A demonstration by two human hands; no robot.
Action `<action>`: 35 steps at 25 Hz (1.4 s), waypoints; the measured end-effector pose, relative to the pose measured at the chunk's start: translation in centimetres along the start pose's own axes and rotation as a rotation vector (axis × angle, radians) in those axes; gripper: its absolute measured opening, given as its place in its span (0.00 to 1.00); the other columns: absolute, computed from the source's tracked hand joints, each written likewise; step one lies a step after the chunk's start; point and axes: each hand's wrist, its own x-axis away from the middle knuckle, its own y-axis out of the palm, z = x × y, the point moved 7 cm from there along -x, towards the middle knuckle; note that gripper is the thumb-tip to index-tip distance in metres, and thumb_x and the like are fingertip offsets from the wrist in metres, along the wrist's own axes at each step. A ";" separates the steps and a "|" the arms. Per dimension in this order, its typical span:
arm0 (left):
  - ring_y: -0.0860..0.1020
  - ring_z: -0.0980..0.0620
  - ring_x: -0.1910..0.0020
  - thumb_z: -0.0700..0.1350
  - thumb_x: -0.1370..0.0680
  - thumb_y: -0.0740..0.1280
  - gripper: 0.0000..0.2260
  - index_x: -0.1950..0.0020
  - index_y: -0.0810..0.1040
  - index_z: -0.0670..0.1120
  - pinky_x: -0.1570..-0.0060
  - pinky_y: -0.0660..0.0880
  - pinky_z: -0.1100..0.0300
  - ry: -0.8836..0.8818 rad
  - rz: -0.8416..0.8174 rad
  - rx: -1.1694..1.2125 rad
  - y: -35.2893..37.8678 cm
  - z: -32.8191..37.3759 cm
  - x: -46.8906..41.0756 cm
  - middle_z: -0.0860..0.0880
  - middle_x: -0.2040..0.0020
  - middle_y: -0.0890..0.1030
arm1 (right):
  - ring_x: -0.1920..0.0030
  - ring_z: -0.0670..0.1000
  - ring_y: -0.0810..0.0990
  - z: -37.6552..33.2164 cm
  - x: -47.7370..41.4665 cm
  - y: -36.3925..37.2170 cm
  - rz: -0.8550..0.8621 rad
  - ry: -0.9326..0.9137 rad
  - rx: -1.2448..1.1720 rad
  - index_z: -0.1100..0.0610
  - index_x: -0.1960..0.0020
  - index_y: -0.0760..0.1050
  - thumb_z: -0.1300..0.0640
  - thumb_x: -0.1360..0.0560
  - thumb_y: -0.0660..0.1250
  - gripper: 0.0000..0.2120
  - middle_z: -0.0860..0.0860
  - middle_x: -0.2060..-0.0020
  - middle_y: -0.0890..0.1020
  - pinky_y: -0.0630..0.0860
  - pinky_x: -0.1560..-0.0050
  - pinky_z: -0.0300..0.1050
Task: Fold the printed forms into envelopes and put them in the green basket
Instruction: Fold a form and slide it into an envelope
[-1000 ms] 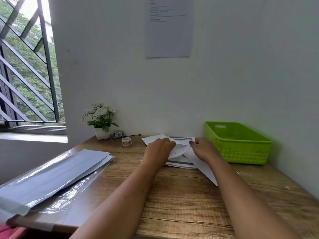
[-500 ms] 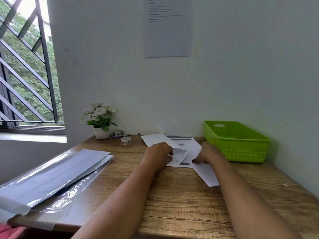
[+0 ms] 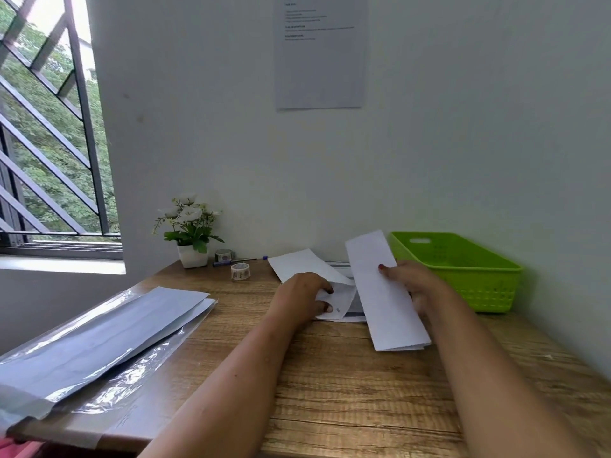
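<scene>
My right hand [image 3: 417, 285] grips a folded printed form [image 3: 383, 292], a long white strip raised off the wooden desk and tilted, its far end near the green basket [image 3: 463, 259]. My left hand [image 3: 302, 297] pinches the open mouth of a white envelope [image 3: 340, 299] lying on the desk. The envelope's flap [image 3: 302, 264] points toward the wall. More printed forms [image 3: 353, 314] lie under the envelope, mostly hidden. The green basket stands at the back right against the wall, just right of my right hand.
A plastic sleeve of white sheets [image 3: 96, 338] covers the desk's left side. A small potted flower [image 3: 190, 233], two tape rolls [image 3: 240, 271] and a pen [image 3: 241, 261] sit at the back left. The wall runs close behind and to the right.
My right hand has lifted the folded form off the desk and swung its far end up toward the basket. My left hand stays on the envelope, now holding its mouth open.
</scene>
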 end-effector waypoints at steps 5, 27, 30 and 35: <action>0.74 0.52 0.41 0.47 0.27 0.72 0.16 0.40 0.78 0.54 0.45 0.73 0.57 -0.010 -0.024 0.050 0.2 -0.1 -0.1 0.53 0.38 0.77 | 0.62 0.54 0.79 -1.2 0.7 0.3 -0.119 -0.026 -0.170 0.58 0.37 0.70 0.68 0.27 0.68 0.20 0.61 0.46 0.79 0.79 0.65 0.46; 0.80 0.53 0.48 0.36 0.24 0.61 0.14 0.42 0.72 0.51 0.56 0.73 0.61 0.078 0.232 0.163 -3.0 1.1 0.6 0.52 0.50 0.85 | 0.75 0.43 0.78 0.0 2.0 3.1 -0.344 -0.040 0.199 0.58 0.52 0.79 0.62 0.26 0.69 0.03 0.53 0.67 0.83 0.70 0.78 0.32; 0.80 0.53 0.49 0.36 0.25 0.62 0.13 0.44 0.72 0.50 0.56 0.74 0.60 0.129 0.240 0.181 -3.1 2.0 0.5 0.52 0.51 0.85 | 0.62 0.53 0.79 0.3 -0.1 3.1 -0.126 -0.137 0.256 0.55 0.60 0.73 0.57 0.31 0.75 0.10 0.58 0.60 0.81 0.71 0.64 0.40; 0.81 0.51 0.51 0.36 0.25 0.62 0.12 0.45 0.72 0.49 0.55 0.76 0.56 0.116 0.306 0.215 -3.3 1.8 0.7 0.51 0.52 0.85 | 0.63 0.54 0.79 0.4 -0.1 2.8 -0.026 -0.102 0.142 0.61 0.48 0.77 0.51 0.27 0.71 0.14 0.59 0.54 0.83 0.74 0.64 0.40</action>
